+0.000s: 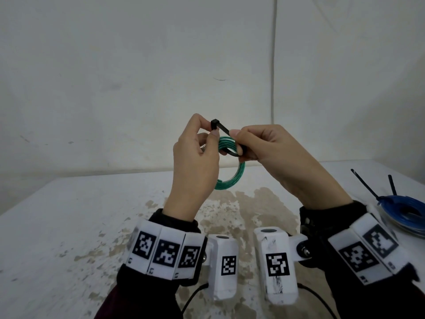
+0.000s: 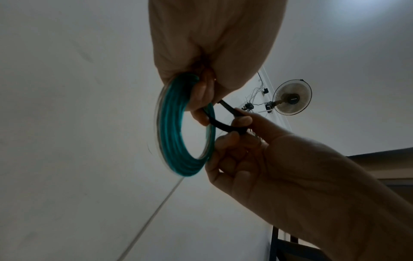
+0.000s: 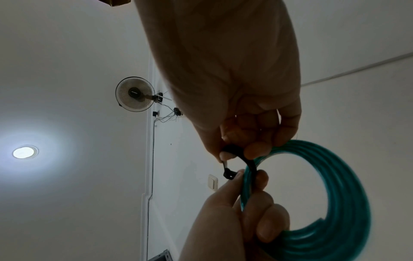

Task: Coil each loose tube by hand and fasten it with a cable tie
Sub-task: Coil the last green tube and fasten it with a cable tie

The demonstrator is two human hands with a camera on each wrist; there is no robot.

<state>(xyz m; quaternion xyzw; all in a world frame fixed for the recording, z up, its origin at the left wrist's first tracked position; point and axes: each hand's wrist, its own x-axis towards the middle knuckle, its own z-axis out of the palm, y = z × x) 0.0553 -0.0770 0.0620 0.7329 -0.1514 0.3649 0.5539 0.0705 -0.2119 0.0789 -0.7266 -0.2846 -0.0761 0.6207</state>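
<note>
Hands (image 1: 195, 157) raised, pinching tie (image 1: 222, 129).

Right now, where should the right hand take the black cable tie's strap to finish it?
Judging by the head view, on the free strap beside the square head, from the right: the left hand pins the head, and the loop already wraps the green coil.
</note>
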